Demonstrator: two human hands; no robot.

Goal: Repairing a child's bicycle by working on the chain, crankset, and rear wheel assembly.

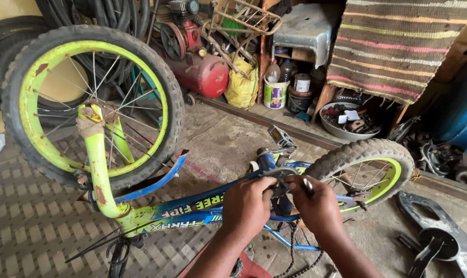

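Metal basin (330,128): small parts | left hand (247,206), right hand (316,205): both grip crank sprocket (281,181) | chain (294,247): partly hidden

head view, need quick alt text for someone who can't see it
Two bare hands, left hand and right hand, work at the crank of an upturned blue and lime child's bicycle. Its front wheel stands left, its rear wheel right, with a red air compressor behind.

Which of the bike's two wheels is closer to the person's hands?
The small rear wheel on the right, just beyond the right hand. The bigger front wheel, held in the lime fork, stands far off at upper left.
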